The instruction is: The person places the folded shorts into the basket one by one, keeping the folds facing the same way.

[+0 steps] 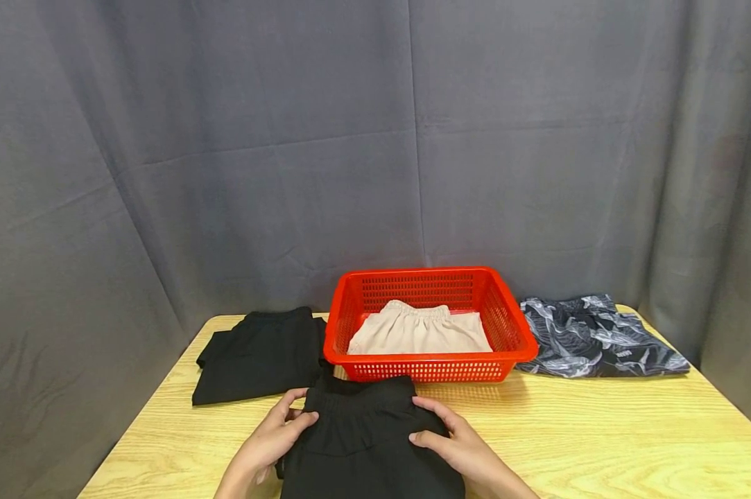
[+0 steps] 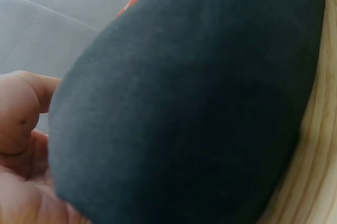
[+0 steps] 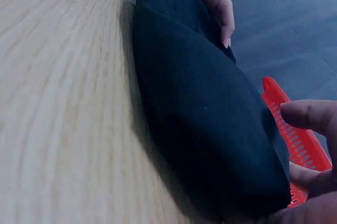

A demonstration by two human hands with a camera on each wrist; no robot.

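Four garments and one red basket (image 1: 519,333) on the table (image 1: 600,430): left hand (image 1: 269,436) and right hand (image 1: 459,443) with loosely curled fingers gripping the near black folded garment (image 1: 365,443) at its edges, bulging thick only in the wrist views.

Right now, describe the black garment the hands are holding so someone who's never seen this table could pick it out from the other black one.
Start at the red plastic basket in the middle of the wooden table. Directly in front of it, at the near edge, lies a folded black garment, gripped by the left hand and right hand. The other black garment lies untouched, left of the basket.
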